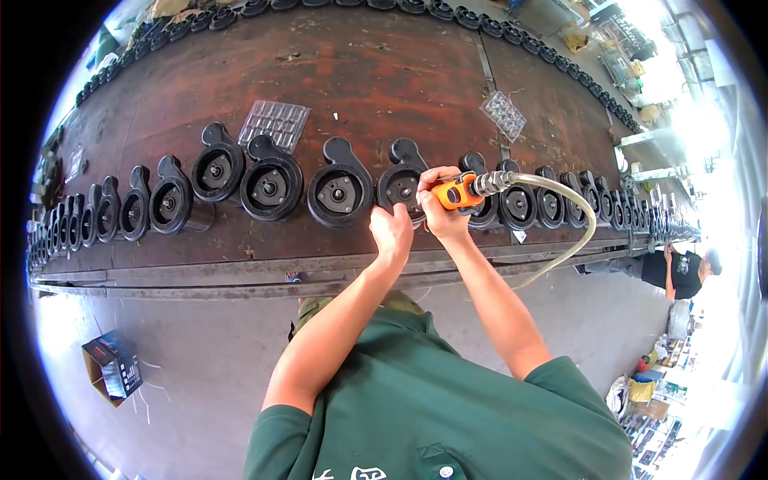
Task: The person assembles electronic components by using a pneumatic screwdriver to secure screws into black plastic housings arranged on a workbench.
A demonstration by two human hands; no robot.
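A black round blower-like housing (401,186) with a rounded lug at its far side lies on the table in front of me. My left hand (390,232) is closed at its near rim, thumb reaching up over the edge; the fingertips are partly hidden. In my right hand (442,214) is an orange air tool (456,193), gripped just over the right side of that housing. A metal coupling (492,183) joins the tool to a translucent hose (590,220), which curves right and down. The tool's working tip is hidden by my fingers.
Similar housings (339,196) stand in a long row along the table's near edge, left and right. More line the far edge. Two clear plastic trays (274,125) lie beyond the row. An open carton (112,368) sits on the floor. Another person (686,272) stands far right.
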